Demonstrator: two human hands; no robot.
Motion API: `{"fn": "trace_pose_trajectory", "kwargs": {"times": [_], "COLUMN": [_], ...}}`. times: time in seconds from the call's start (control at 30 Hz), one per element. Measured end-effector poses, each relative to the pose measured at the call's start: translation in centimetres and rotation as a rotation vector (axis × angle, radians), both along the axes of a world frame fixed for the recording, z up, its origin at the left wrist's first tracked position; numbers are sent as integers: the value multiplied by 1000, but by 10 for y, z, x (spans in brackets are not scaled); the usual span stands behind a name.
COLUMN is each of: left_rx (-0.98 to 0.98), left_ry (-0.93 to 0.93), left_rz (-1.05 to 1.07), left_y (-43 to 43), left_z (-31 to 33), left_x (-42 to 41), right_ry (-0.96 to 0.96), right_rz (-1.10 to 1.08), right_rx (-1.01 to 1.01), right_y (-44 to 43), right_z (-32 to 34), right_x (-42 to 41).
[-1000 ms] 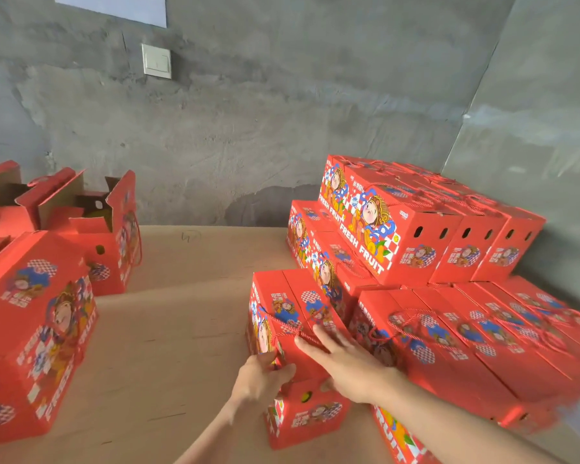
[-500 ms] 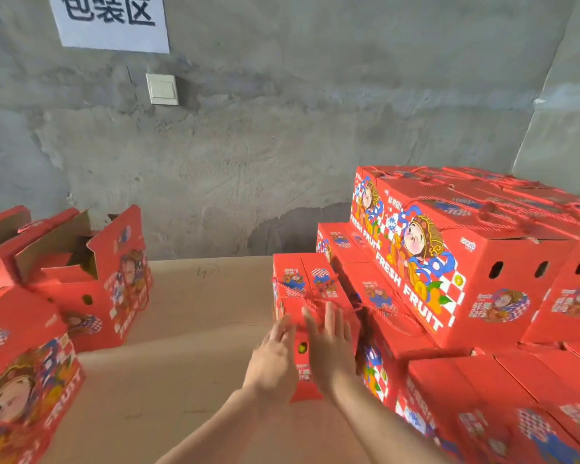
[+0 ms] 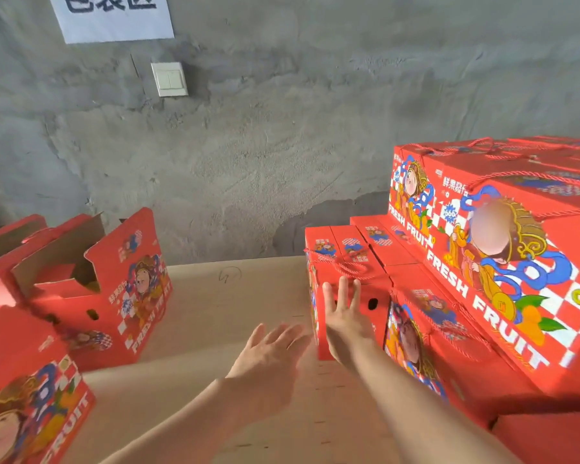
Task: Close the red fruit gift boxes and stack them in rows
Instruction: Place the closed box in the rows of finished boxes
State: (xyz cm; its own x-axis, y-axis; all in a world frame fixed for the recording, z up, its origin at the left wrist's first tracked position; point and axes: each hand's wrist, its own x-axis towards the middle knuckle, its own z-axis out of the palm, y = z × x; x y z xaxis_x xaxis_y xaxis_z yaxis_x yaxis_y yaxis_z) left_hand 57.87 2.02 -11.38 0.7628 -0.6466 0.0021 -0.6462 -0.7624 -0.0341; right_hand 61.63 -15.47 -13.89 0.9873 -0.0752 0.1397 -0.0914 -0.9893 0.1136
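Observation:
A closed red gift box [image 3: 340, 259] with a rope handle stands at the left end of the stacked rows of closed red boxes [image 3: 503, 262] on the right. My right hand [image 3: 344, 316] lies flat with straight fingers against that box's near end face. My left hand [image 3: 268, 360] is open, fingers spread, hovering just left of the box without touching it. An open red box [image 3: 114, 286] with raised flaps stands at the left. Another closed red box [image 3: 24, 406] lies at the lower left corner.
The boxes stand on a tan cardboard-covered floor [image 3: 221, 306] against a grey concrete wall [image 3: 282, 145]. A white light switch [image 3: 169, 79] and a paper sign [image 3: 114, 15] hang on the wall. More open boxes [image 3: 4, 239] sit at the far left.
The camera has tilted up and moved closer. My left hand has come off the box and drifted left and down. My right hand stays flat against the box's end.

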Motion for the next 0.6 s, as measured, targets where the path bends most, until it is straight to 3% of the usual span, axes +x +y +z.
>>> {"fn": "trace_pose_trajectory", "kwargs": {"times": [0.1, 0.2, 0.27, 0.33, 0.43, 0.5, 0.6], "left_rx": [278, 350, 418, 512, 623, 591, 386], "left_ry": [27, -44, -118, -71, -48, -74, 12], "left_rz": [33, 33, 147, 284, 415, 431, 502], "left_y": [82, 171, 215, 259, 323, 353, 377], "left_z": [-5, 21, 35, 37, 27, 25, 26], "left_x": [-13, -32, -45, -58, -68, -71, -70], "right_ry": [186, 218, 158, 135, 188, 216, 228], "right_rz": [-112, -157, 48, 345, 594, 641, 613], "right_rx": [151, 154, 156, 215, 293, 308, 388], "right_y": [-11, 11, 58, 124, 220, 273, 328], "right_z": [28, 41, 27, 4, -17, -21, -19], "right_x": [27, 35, 26, 7, -7, -3, 7]}}
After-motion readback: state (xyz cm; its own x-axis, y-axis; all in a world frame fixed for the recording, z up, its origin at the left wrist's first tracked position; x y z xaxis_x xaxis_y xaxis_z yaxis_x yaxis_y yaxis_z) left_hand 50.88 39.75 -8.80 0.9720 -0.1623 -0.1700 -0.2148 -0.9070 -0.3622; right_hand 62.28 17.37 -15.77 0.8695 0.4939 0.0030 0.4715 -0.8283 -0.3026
